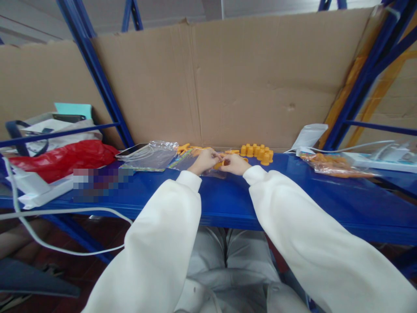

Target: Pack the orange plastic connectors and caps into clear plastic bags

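Both my hands are close together over the back middle of the blue shelf [228, 195]. My left hand [206, 160] and my right hand [236, 164] are closed on a small yellow-orange plastic piece [219, 165] between their fingertips; its exact shape is too small to tell. Clear plastic film [215, 174] lies just under the hands. Right of them stands a cluster of yellow-orange cup-like pieces [257, 152] in rows. More orange pieces [183, 148], with branching shapes, lie behind and left of my left hand.
Left of the hands are flat clear plastic bags [148, 161] and a phone [133, 150] with a white cable. A red plastic bag [65, 158] and a white power strip [48, 191] sit farther left. At right lies a clear bag of orange pieces [335, 165]. Cardboard [244, 78] stands behind.
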A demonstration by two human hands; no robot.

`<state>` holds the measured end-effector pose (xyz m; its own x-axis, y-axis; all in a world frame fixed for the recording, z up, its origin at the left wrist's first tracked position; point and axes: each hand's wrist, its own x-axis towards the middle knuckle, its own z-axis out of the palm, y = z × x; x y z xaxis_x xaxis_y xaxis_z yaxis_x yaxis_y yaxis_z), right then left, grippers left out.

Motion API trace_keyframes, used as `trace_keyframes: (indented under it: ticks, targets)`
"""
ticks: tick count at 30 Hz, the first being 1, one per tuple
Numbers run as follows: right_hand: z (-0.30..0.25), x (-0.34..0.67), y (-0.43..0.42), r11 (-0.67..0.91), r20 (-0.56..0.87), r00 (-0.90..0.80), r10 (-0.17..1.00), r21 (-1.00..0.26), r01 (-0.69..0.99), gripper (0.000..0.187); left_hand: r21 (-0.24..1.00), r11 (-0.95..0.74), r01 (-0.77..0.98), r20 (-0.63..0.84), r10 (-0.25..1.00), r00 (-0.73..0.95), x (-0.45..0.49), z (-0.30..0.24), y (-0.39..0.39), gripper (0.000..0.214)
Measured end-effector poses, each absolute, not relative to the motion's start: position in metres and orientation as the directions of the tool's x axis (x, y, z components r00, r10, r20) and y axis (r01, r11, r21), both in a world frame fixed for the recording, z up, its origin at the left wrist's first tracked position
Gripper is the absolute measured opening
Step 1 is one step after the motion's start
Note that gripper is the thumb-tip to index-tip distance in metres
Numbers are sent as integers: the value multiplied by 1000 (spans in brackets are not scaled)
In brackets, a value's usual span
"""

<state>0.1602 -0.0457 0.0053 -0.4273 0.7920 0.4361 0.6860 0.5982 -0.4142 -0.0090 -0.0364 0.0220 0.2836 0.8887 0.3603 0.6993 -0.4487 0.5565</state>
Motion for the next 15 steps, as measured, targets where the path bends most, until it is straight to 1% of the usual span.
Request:
trace_keyframes:
  ticks: [3, 7, 9, 11, 12, 15]
  targets:
    - [6, 155, -51, 560, 407, -404, 819, -420, 714, 14, 593, -424, 685, 339, 903, 265, -7, 23, -38, 29]
    - [9, 149, -61, 545, 388, -409, 826, -362, 756, 17, 551, -504, 666, 430, 855, 290, -4, 25, -34, 28]
    - [10, 146, -65, 559, 396, -426, 813, -331, 760, 18, 542, -495, 680, 453, 853, 260, -5, 27, -32, 31]
    - [10, 144, -67, 576, 404, -444, 800, -311, 756, 21, 531, -417, 738, 473, 868, 151, -10, 28, -29, 35]
    - [9, 143, -68, 588, 410, -454, 791, -305, 749, 23, 522, -351, 777, 477, 876, 75, -15, 29, -27, 36]
    - [8, 142, -68, 618, 439, -470, 766, -300, 726, 27, 491, -83, 867, 438, 884, -163, -37, 26, -19, 39]
